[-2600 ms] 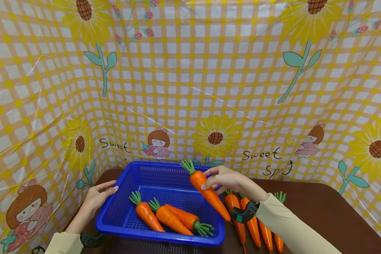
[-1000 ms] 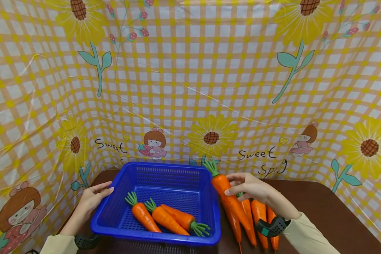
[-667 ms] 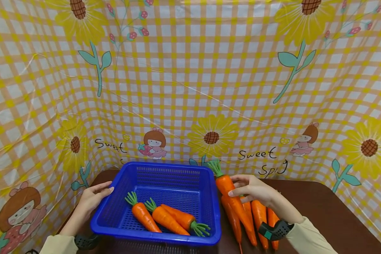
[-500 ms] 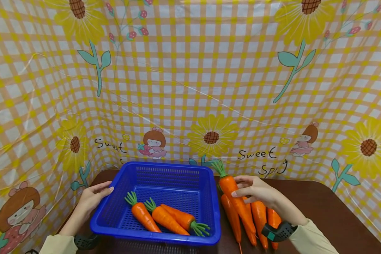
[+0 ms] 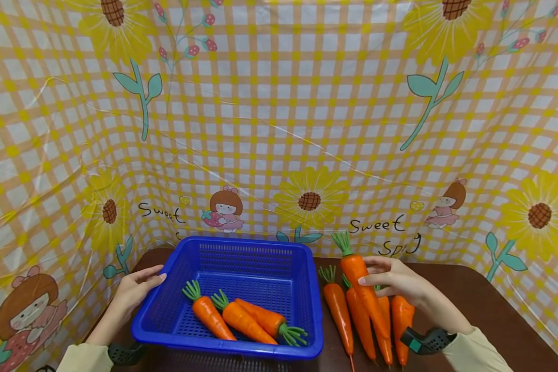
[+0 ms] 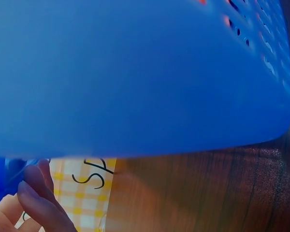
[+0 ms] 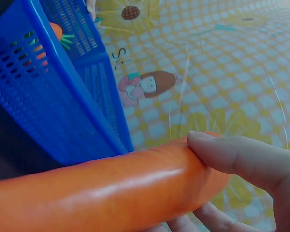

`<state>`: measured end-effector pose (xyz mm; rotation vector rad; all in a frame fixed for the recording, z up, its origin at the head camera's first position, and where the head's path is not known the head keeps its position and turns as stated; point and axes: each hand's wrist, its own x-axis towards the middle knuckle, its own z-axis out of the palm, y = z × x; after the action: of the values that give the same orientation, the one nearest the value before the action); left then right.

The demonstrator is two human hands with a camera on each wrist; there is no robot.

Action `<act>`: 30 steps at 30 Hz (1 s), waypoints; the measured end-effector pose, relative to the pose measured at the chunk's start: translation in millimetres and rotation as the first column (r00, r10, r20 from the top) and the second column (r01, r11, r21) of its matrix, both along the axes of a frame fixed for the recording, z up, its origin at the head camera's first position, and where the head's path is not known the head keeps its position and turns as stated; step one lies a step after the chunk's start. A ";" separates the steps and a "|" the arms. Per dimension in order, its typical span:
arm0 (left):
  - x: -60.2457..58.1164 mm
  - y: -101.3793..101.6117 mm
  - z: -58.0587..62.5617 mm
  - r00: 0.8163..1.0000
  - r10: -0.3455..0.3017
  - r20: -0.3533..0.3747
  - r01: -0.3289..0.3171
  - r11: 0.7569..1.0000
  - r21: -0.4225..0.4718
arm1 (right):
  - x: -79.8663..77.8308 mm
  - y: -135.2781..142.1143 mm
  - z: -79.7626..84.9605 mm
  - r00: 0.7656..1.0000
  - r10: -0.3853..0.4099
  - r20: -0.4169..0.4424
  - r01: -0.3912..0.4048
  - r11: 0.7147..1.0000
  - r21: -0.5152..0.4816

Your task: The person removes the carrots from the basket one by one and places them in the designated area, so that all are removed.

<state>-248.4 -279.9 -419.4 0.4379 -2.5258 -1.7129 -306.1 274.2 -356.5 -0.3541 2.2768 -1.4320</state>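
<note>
My right hand [image 5: 397,281] pinches an orange carrot [image 5: 365,289] near its leafy green top, thumb on the near side and fingers behind. The carrot tilts, leaves away from me, overlapping several carrots [image 5: 339,305] beside the basket. Close up in the right wrist view, its smooth orange body [image 7: 101,188] runs left from my thumb. My left hand [image 5: 132,289] holds the left rim of a blue plastic basket [image 5: 228,347], with thumb and fingertips at the edge. Inside lie three carrots [image 5: 211,315] toward the near side. The basket's wall [image 6: 135,82] hides much in the left wrist view.
Basket and loose carrots are on a dark brown table [image 5: 455,299]. A yellow checked cloth [image 5: 256,129] with sunflowers stands as a wall behind and on both sides. The basket's right wall separates the carrots inside from those on the table.
My right hand has carried the carrot rightward, from over the basket's right side to above the loose carrots, uncovering the leftmost one. My left hand has stayed at the rim.
</note>
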 end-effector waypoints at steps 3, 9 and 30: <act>0.4 0.5 -0.1 1.000 0.000 0.006 0.000 1.000 0.009 | -0.6 9.7 -2.5 1.000 -0.009 0.013 0.009 1.000 0.000; 1.3 0.0 -2.5 1.000 0.001 0.012 -0.001 1.000 -0.019 | -0.8 27.5 -8.0 0.998 -0.048 0.035 0.047 0.999 0.020; -1.9 -0.2 -1.6 1.000 0.006 0.004 -0.005 0.999 -0.041 | -2.9 74.4 -12.6 1.000 -0.026 0.015 0.026 0.999 -0.025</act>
<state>-250.3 -280.1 -421.0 0.4455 -2.5546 -1.6568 -309.0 348.6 -369.1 -0.3215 2.2614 -1.4722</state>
